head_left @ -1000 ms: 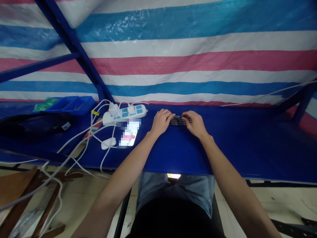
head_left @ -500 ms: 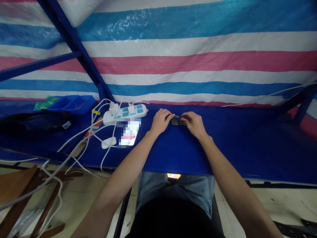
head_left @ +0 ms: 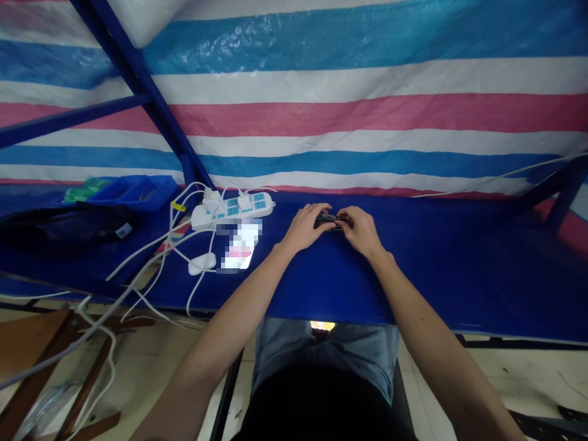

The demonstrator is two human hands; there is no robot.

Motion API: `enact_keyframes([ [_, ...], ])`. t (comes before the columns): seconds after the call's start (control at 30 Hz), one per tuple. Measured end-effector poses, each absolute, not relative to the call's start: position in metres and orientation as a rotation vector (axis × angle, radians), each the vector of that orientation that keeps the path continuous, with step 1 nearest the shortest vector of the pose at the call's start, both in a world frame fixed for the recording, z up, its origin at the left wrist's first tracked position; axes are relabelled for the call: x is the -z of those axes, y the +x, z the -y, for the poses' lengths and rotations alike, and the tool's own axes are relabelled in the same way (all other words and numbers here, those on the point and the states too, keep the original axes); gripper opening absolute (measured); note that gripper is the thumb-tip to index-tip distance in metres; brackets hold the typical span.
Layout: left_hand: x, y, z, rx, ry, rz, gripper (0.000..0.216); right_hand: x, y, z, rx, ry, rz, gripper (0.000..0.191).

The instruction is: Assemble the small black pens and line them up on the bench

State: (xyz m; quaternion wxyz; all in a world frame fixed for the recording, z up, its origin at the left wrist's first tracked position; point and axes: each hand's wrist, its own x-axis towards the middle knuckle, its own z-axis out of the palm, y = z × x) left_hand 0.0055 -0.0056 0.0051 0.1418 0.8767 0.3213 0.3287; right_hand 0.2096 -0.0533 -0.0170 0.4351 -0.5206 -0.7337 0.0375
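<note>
Both my hands rest on the blue table (head_left: 459, 269) and meet over a small dark object (head_left: 329, 222) that lies between them. My left hand (head_left: 304, 226) has its fingers curled around the object's left end. Fingers of my right hand (head_left: 362, 230) are pinched on its right end. Most of the dark object is hidden by my fingers, so I cannot make out what it is.
A white power strip (head_left: 232, 211) with plugged cables sits left of my hands, with a phone (head_left: 239, 250) and a white adapter (head_left: 201, 264) in front of it. A blue bin (head_left: 133, 192) and a black bag (head_left: 59, 229) lie far left. A striped tarp hangs behind.
My two hands have drawn closer together over the dark object, which now shows less between my fingers. Nothing else has moved.
</note>
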Motion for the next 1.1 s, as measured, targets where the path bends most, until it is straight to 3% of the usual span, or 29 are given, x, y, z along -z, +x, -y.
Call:
enact_keyframes([
  [0.17, -0.003, 0.005, 0.000, -0.886, 2.557, -1.017, 0.034, 0.017, 0.211, 0.054, -0.072, -1.324, 1.833, 0.010],
  [0.33, -0.002, 0.002, -0.002, -0.965, 2.571, -0.892, 0.015, 0.018, 0.213, 0.054, -0.169, -1.347, 1.912, 0.020],
  [0.63, 0.000, 0.005, -0.003, -0.815, 2.591, -0.959, 0.038, 0.014, 0.210, 0.057, -0.077, -1.298, 1.891, 0.008],
  [0.9, 0.000, 0.005, -0.004, -0.914, 2.608, -0.888, 0.023, 0.013, 0.213, 0.057, -0.038, -1.409, 1.880, 0.015],
  [1.0, -0.002, 0.003, -0.004, -1.041, 2.542, -0.957, 0.018, 0.010, 0.214, 0.057, -0.093, -1.380, 1.646, 0.028],
  [1.1, -0.002, 0.001, -0.005, -1.157, 2.444, -1.035, 0.016, 0.006, 0.216, 0.053, -0.377, -1.256, 1.320, 0.047],
])
